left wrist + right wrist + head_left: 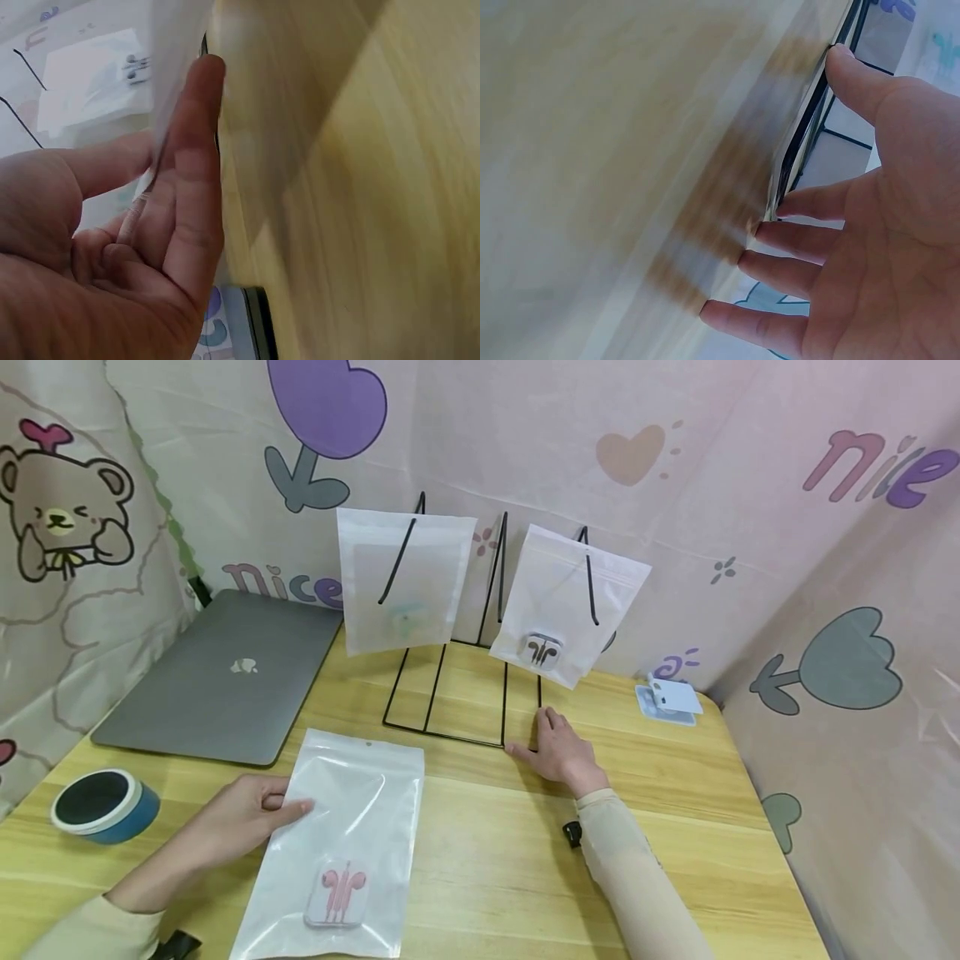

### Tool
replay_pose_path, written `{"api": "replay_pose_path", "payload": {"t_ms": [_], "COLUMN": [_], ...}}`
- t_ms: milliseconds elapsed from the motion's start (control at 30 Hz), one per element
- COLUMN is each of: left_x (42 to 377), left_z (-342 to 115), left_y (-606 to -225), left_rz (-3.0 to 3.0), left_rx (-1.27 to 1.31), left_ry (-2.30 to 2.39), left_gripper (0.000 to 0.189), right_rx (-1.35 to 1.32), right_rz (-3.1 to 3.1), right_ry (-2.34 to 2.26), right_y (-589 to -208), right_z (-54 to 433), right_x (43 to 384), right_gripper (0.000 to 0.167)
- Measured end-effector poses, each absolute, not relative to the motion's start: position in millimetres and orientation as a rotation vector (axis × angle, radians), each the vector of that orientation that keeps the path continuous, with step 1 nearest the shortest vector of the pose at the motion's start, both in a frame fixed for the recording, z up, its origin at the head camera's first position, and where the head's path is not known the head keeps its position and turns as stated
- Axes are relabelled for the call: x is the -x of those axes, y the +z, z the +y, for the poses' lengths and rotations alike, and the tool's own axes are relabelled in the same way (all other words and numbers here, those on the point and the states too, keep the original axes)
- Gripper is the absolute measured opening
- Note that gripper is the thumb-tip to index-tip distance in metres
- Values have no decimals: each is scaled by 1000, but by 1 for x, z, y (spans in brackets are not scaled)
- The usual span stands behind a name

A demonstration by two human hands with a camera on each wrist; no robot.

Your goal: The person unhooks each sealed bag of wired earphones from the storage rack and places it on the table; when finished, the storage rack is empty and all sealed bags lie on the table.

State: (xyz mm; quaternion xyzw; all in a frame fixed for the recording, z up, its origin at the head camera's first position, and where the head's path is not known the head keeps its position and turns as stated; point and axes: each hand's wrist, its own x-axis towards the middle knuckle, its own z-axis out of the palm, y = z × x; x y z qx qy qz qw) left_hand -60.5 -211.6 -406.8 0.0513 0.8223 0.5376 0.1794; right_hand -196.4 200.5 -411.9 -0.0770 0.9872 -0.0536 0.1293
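My left hand (251, 814) pinches the left edge of a white plastic zip bag (360, 802) between thumb and fingers. Through its front shows a clear case with pink wired earphones (339, 893). In the left wrist view, the bag's edge (169, 82) runs between the thumb and the fingers. At the front right corner of a black wire display rack (465, 739), my right hand (561, 750) has its fingers spread. The right wrist view shows its thumb and index fingertips at the rack's wire (810, 120), with the other fingertips at the wooden tabletop.
Two white bags hang on the rack's hooks: a left bag (401, 560) and a right bag (577, 602) with dark earphones. A closed grey laptop (202, 685) and a blue round container (131, 814) are at left. White plastic pieces (675, 696) lie at right, near the fabric backdrop.
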Motion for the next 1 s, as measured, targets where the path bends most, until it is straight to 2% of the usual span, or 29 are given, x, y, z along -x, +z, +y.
{"api": "replay_pose_path", "payload": {"t_ms": [467,700,1000], "left_x": [74,73,73], "left_z": [-227,-226,-233], "left_y": [-422,-413,-402], "left_rz": [2485,2555,2632], "left_rx": [-19,19,-19], "left_ry": [1289,1206,1109], "left_gripper": [29,57,64], "right_rx": [222,222,215], "right_rz": [2868,2866,2863], "right_ry": [-144,-149,-159], "right_y": [-413,-414,-413], "right_z": [202,203,202], "right_x": [197,198,199], "right_gripper": [97,97,97]}}
